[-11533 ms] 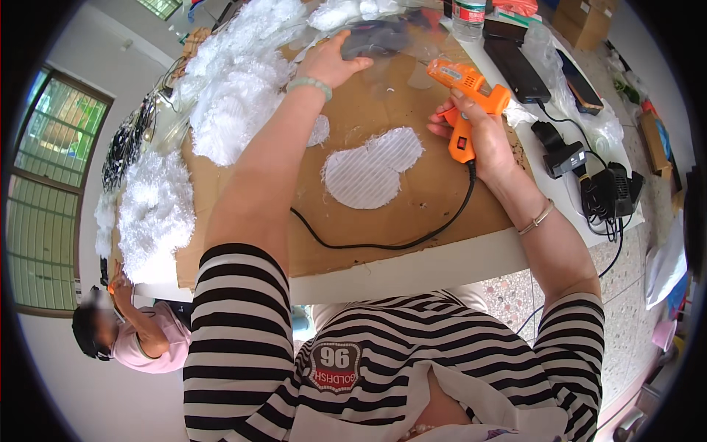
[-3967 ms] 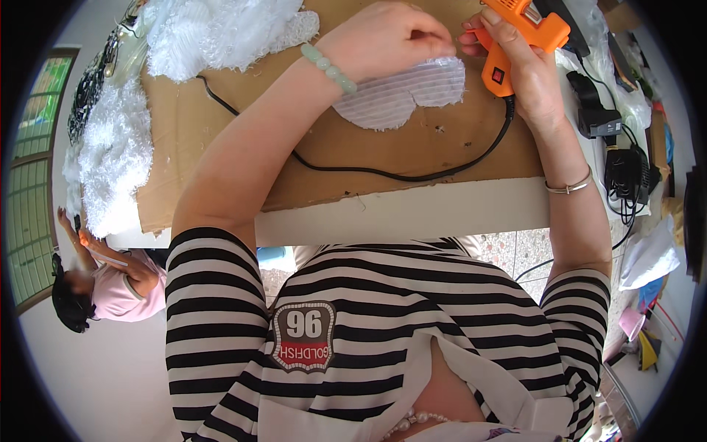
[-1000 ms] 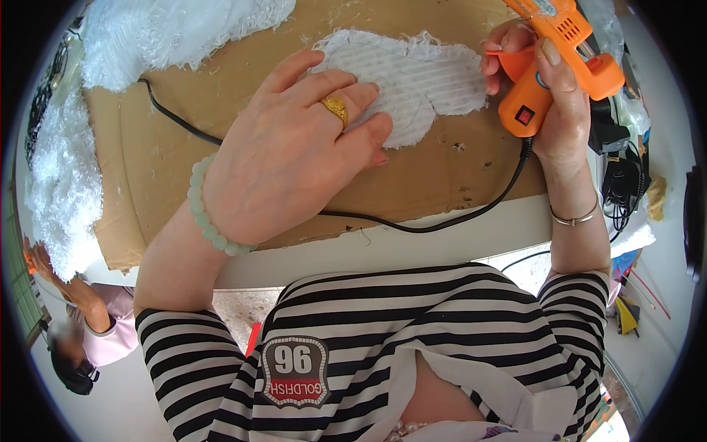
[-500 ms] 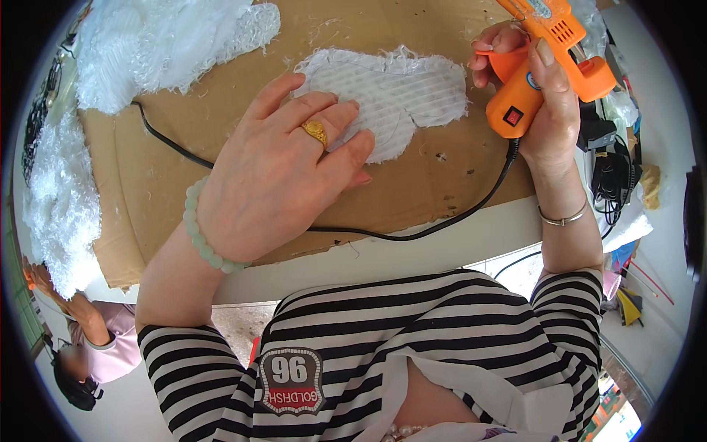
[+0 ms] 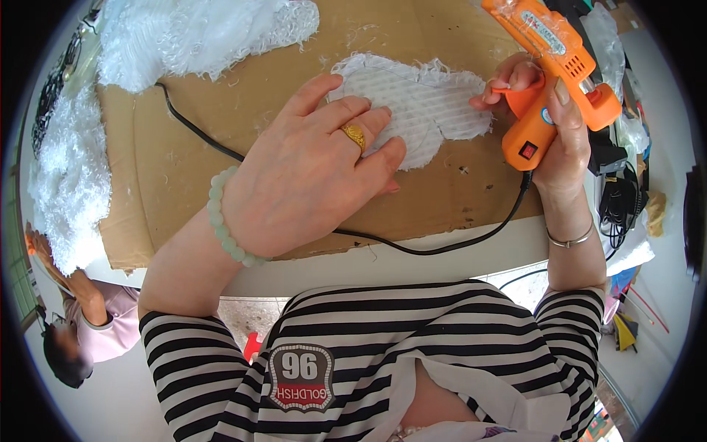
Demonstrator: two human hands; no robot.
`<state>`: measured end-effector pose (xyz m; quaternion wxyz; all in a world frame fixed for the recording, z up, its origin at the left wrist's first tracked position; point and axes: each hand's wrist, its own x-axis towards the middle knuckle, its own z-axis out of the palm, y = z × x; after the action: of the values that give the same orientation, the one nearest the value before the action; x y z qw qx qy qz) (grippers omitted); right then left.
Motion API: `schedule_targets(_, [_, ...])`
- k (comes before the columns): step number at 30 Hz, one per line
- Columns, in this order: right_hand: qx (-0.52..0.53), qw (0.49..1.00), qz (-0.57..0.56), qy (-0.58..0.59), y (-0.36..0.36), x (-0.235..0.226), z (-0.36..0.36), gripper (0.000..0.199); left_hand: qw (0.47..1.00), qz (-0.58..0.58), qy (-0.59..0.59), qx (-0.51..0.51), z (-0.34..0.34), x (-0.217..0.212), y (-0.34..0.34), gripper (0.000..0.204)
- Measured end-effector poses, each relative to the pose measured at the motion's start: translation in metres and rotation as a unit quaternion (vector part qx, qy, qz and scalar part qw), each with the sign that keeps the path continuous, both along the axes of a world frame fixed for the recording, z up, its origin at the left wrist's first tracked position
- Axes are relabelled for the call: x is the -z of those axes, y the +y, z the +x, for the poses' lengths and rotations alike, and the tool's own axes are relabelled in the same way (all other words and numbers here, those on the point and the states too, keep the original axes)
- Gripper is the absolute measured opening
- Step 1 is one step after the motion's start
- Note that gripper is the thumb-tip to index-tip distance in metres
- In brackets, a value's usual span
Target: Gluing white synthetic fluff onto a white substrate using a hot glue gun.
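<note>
A white, fray-edged piece of ribbed fabric (image 5: 418,107) lies on the brown cardboard sheet (image 5: 294,55). My left hand (image 5: 313,158) rests over its left part, palm down, fingers apart and slightly bent. An orange hot glue gun (image 5: 541,121) is gripped in my right hand (image 5: 563,144), its orange trigger under my fingers. Those fingertips are at the fabric's right edge; whether they touch it I cannot tell. The gun's front end points away from me, cut off by the top of the view.
The gun's black cord (image 5: 442,250) loops under my left forearm. Shaggy white fabric (image 5: 199,37) lies at the far left, with more white fringe (image 5: 70,184) over the left edge. Black cables (image 5: 618,195) lie at the right. Another person (image 5: 88,324) is at the lower left.
The glue gun in my right hand has come nearer to me and closer to the fabric's right edge. My left hand keeps its place on the fabric. The whole view has shifted slightly.
</note>
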<state>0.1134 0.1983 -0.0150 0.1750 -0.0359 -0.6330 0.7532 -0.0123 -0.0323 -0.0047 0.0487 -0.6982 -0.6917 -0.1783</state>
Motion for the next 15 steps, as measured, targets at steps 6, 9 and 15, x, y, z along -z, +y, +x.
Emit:
schedule_targets(6, [-0.027,0.996,-0.02,-0.083,-0.01,-0.009,-0.001,0.037,1.0,-0.016,0.008,-0.002,0.001,0.0,-0.001,0.036])
schedule_targets(9, [-0.014,0.995,-0.014,-0.1,-0.012,-0.01,-0.001,0.037,1.0,-0.019,0.004,0.002,0.001,0.001,-0.001,0.037])
schedule_targets(15, [-0.006,0.994,-0.03,-0.104,-0.009,-0.01,0.0,0.037,1.0,-0.02,0.001,0.006,0.001,0.0,0.0,0.038])
